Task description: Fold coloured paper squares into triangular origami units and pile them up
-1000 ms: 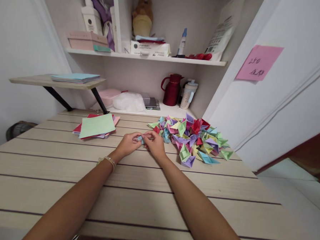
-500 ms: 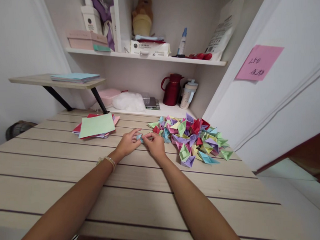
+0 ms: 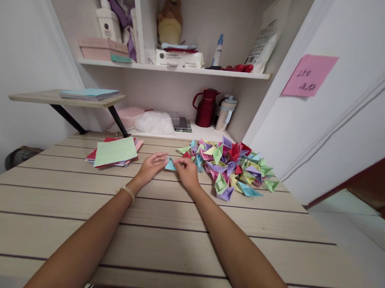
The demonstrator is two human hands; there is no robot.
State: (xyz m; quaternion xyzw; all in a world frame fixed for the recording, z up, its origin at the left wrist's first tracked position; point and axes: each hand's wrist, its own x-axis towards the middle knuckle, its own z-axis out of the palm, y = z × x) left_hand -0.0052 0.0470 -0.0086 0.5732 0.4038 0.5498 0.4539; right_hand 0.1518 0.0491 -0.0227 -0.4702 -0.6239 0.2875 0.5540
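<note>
A small piece of folded blue paper [image 3: 170,165] is held between my two hands, just above or on the tabletop. My left hand [image 3: 151,166] is closed at its left corner, thumb and fingertips together. My right hand [image 3: 187,173] pinches the paper's right side, and its fingers cover part of it. To the right of my right hand lies a heap of folded paper boats [image 3: 225,167] in purple, green, red, yellow, pink and blue. Left of my left hand sits a stack of coloured paper sheets [image 3: 116,152], light green on top.
The slatted wooden table [image 3: 161,241] runs up to a white shelf unit. A red jug [image 3: 206,108] and a pale bottle [image 3: 225,115] stand at its back. At the left, a small raised shelf [image 3: 36,96] carries more blue paper [image 3: 89,93].
The blue paper has opened out into a wider shape between my fingers. My left hand has shifted slightly left, while my right hand has stayed almost in place.
</note>
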